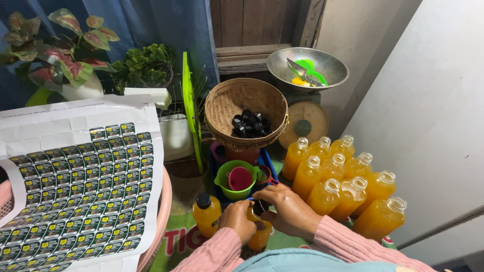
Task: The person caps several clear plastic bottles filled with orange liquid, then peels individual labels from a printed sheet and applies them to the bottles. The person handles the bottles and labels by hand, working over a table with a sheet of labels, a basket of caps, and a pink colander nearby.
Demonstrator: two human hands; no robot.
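- The left hand [237, 219] was wrapped around a smooth bottle of orange juice [259, 235] on the green mat [176, 236].
- The right hand [287, 209] pinched a black cap [260, 206] at the bottle's neck.
- A capped bottle [207, 215] stood just left; uncapped bottles [348, 189] were clustered to the right.
- A round woven basket [224, 108] held glossy black caps [251, 123].
- A sticker sheet [75, 186] draped over the pink basket's rim [164, 211].

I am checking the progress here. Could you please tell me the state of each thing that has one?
Bottle under the hands: held by left hand; right hand at its top.
Bottle on the left: capped, upright.
Grouped bottles: filled, uncapped.
Basket: tilted, holding black caps.
Sticker sheet: partly used.
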